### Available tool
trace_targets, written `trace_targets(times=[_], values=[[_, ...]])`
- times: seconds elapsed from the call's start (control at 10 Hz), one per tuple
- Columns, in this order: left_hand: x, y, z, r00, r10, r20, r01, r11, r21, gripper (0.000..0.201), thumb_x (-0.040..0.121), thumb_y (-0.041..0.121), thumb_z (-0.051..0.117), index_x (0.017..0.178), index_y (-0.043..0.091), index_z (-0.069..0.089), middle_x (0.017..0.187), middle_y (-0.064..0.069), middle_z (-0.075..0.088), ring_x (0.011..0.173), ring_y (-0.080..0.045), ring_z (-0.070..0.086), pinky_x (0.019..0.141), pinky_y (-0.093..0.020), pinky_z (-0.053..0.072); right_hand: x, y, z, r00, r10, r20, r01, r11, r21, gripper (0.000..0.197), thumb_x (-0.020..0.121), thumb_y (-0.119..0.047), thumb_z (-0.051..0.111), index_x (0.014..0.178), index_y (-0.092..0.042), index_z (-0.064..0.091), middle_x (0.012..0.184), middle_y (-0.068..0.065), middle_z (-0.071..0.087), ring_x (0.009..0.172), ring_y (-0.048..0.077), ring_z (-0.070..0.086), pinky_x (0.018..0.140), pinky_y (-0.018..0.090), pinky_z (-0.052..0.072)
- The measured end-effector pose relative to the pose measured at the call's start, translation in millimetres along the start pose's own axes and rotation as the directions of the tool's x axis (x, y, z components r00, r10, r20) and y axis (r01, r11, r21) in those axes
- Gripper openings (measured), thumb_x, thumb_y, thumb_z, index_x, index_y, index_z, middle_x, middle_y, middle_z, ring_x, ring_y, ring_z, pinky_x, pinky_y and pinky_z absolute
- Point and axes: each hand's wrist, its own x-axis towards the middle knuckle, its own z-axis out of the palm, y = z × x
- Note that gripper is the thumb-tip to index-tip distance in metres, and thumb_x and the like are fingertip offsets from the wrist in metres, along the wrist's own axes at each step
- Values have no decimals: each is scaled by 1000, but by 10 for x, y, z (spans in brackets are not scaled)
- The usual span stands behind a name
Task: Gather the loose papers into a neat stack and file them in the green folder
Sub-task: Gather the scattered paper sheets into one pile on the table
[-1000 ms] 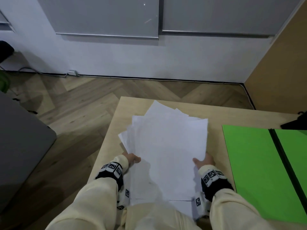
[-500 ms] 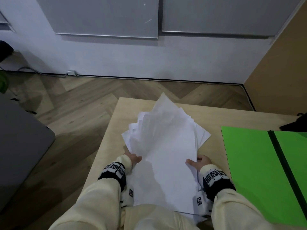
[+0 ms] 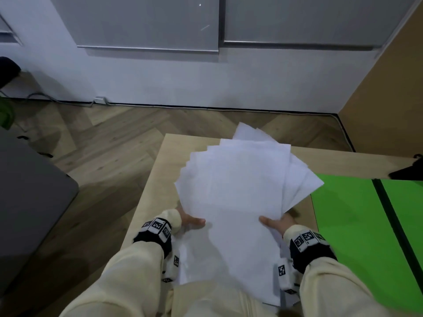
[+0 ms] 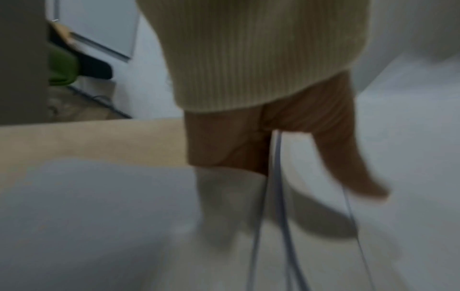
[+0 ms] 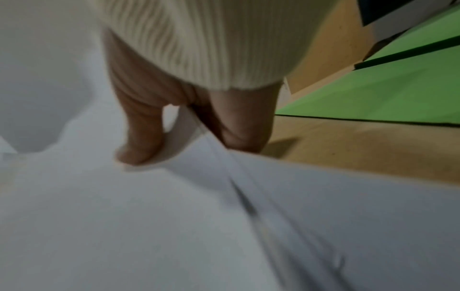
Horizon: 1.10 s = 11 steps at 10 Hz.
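White papers (image 3: 233, 197) are held in a fanned, uneven bundle above the light wooden tabletop (image 3: 160, 179), their far corners splayed out at different angles toward the far edge. The left hand (image 3: 191, 221) grips the bundle's left side, thumb lying on the top sheet and fingers tucked underneath; the left wrist view shows sheet edges running between thumb and fingers, though it is blurred. The right hand (image 3: 275, 223) grips the right side the same way, thumb on top and fingers curled under the sheets, which the right wrist view confirms. Both wrists wear dark bands with black-and-white square markers, over cream ribbed sleeves (image 3: 128, 277).

To the right of the papers, the green folder (image 3: 357, 225) lies flat and open on the tabletop, a dark spine strip running down its middle; one corner of the fanned sheets overhangs its near-left edge. A small black object (image 3: 409, 172) sits at the folder's far side, cut off by the frame. Beyond the tabletop are a herringbone wood floor (image 3: 114, 138) and a white wall with a cable along its base.
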Motion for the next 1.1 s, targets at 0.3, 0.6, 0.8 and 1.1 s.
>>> trace_targets(times=[0.3, 0.6, 0.8, 1.1], values=[[95, -123, -13, 983, 56, -175, -29, 988, 153, 35, 89, 10, 59, 123, 6, 63, 109, -13, 67, 100, -26, 62, 82, -25, 44, 95, 108, -49, 973, 127, -193, -144, 987, -74, 71, 85, -24, 66, 136, 14, 33, 144, 22, 41, 132, 33, 43, 106, 35, 33], [145, -147, -184, 847, 33, -531, -198, 946, -257, 23, 86, 5, 54, 100, 6, 71, 91, -19, 71, 93, -37, 67, 84, -33, 52, 70, 133, -134, 964, 197, -179, -213, 974, -73, 61, 86, -29, 65, 130, 9, 46, 134, 26, 51, 124, 35, 50, 85, 32, 43], [-129, 34, -538, 685, 42, -727, -251, 951, -182, 24, 86, 13, 56, 103, 14, 73, 105, -21, 72, 100, -39, 66, 90, -40, 51, 62, 78, -202, 967, 139, -214, -215, 895, -390, 46, 97, -14, 39, 141, -3, 31, 144, 19, 40, 133, 32, 42, 79, 21, 43], [-994, 869, -630, 44, 511, -858, -591, 706, 390, 31, 82, 17, 50, 104, 14, 71, 95, -11, 75, 88, -30, 66, 73, -34, 51, 26, 71, -99, 983, 64, -173, -106, 964, -244, 48, 93, -16, 53, 134, 6, 41, 138, 22, 47, 128, 34, 47, 58, 12, 33]])
